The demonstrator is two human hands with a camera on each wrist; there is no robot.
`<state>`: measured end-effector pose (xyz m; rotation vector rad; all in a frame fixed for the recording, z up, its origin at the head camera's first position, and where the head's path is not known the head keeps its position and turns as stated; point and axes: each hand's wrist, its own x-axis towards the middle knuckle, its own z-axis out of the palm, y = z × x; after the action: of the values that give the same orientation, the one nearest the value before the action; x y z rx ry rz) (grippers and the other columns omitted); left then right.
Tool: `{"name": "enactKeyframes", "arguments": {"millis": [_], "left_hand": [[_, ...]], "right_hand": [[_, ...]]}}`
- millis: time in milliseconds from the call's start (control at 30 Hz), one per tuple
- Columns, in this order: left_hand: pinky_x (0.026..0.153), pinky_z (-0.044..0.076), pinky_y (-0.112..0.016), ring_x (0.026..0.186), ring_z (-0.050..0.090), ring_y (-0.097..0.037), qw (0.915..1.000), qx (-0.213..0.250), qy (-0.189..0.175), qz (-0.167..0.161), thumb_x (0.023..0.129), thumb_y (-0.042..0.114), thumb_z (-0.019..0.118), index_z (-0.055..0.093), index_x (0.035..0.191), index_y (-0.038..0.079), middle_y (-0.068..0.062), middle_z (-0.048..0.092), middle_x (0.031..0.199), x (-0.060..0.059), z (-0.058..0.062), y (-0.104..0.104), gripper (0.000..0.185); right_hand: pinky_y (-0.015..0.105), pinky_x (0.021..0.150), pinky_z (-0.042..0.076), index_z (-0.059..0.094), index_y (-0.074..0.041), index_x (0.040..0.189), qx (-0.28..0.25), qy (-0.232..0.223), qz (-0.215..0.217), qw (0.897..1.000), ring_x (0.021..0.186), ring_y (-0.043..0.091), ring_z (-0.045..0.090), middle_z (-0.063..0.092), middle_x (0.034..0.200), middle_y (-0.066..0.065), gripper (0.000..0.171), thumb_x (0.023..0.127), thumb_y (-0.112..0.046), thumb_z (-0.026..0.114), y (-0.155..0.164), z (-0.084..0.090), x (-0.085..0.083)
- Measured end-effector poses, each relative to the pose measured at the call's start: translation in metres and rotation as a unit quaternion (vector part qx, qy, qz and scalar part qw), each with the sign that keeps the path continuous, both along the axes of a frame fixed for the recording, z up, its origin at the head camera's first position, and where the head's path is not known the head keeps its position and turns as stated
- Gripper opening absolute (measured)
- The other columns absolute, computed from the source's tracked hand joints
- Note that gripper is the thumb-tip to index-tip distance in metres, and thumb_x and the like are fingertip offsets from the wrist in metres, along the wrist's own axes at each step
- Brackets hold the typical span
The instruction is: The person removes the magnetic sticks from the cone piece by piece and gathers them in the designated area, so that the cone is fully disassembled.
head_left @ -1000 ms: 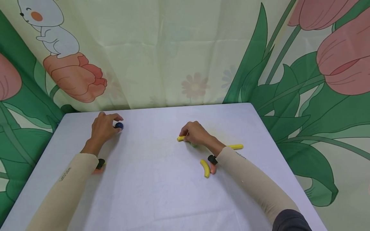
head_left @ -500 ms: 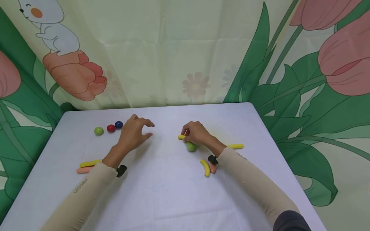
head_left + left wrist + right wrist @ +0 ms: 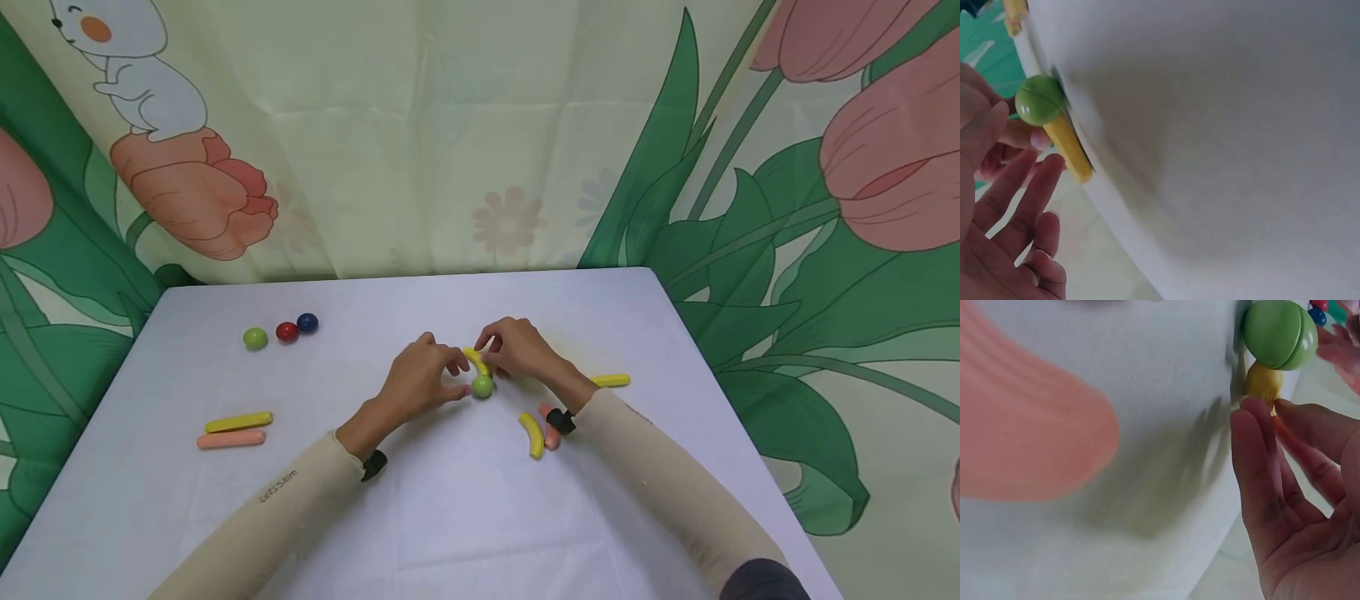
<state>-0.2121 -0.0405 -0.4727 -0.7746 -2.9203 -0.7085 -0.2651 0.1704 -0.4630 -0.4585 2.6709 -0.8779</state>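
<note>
Near the middle of the white table, my right hand pinches a short yellow stick and holds it tilted. The stick's lower end touches a green ball. My left hand is just left of that ball, fingers relaxed and spread; I cannot tell whether they touch it. The left wrist view shows the ball at the end of the stick, beside my loose left fingers. In the right wrist view my fingertips meet the stick under the ball.
A green ball, a red ball and a blue ball sit in a row at the far left. A yellow stick and a pink stick lie front left. A curved yellow piece, a pink piece and another yellow stick lie by my right wrist.
My left hand let go of the blue ball at the far left and moved right to the green ball. My right hand tilted the yellow stick up against that ball.
</note>
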Motion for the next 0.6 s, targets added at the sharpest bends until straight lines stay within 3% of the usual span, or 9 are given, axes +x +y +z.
{"name": "enactKeyframes", "arguments": {"millis": [200,333,600], "left_hand": [[0.066,0.045,-0.029,0.083,0.049,-0.014,1.0,-0.001,-0.004,0.008,0.083,0.042,0.091,0.08,0.099,0.016,0.004,0.08,0.088,-0.001,-0.005,0.016,0.033],[0.061,0.043,-0.028,0.08,0.048,-0.014,0.9997,0.008,-0.013,0.02,0.083,0.042,0.092,0.079,0.093,0.016,0.005,0.076,0.08,-0.001,-0.008,0.023,0.031],[0.062,0.045,-0.028,0.081,0.049,-0.015,0.9987,0.023,-0.034,0.032,0.084,0.033,0.091,0.08,0.095,0.015,0.007,0.077,0.078,-0.002,-0.005,0.022,0.024]], "right_hand": [[0.025,0.063,0.049,0.075,-0.012,0.106,0.012,-0.01,0.007,1.0,0.053,0.018,0.07,0.073,0.066,0.005,0.015,0.094,-0.019,0.08,-0.003,-0.005,0.003],[0.024,0.057,0.048,0.075,-0.011,0.097,0.017,-0.016,-0.009,1.0,0.051,0.017,0.069,0.072,0.06,0.007,0.008,0.092,-0.015,0.08,-0.007,-0.005,0.004],[0.026,0.059,0.046,0.073,-0.01,0.096,0.021,-0.027,-0.041,0.999,0.052,0.017,0.066,0.072,0.062,0.01,0.016,0.091,-0.022,0.083,-0.007,-0.002,0.001]]}}
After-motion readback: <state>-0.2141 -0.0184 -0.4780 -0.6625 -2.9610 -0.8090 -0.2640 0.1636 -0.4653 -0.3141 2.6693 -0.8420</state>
